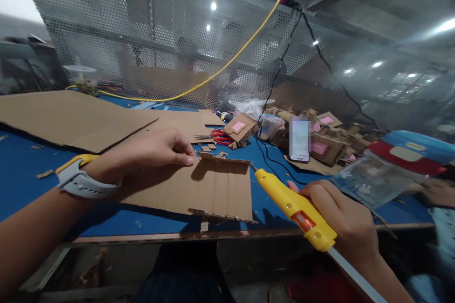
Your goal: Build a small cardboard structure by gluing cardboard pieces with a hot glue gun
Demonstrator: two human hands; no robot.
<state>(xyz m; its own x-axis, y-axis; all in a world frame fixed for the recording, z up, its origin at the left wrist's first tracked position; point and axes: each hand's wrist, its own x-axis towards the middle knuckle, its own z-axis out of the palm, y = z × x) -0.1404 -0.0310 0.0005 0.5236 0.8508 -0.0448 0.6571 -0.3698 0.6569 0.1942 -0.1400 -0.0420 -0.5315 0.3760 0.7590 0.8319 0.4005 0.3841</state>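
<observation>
My right hand [344, 222] is wrapped round a yellow hot glue gun [284, 199], with a pale glue stick [351, 272] sticking out of its back end. Its nozzle points at the far right corner of a brown cardboard piece [220, 187], almost touching it. This piece lies on the blue table [31, 182] and has narrow flaps along its far and near edges; the far one stands up. My left hand [159, 151], with a watch on the wrist, pinches the cardboard near the left end of the far flap. The tips of some left fingers are hidden.
Red-handled scissors [222, 137] lie beyond the cardboard, near a small cardboard box [241, 128]. A large cardboard sheet [64, 118] covers the left side. A phone [299, 139] leans before piled cardboard pieces. Black cables [273, 163] cross the table. Another person's hand [433, 194] is at the right.
</observation>
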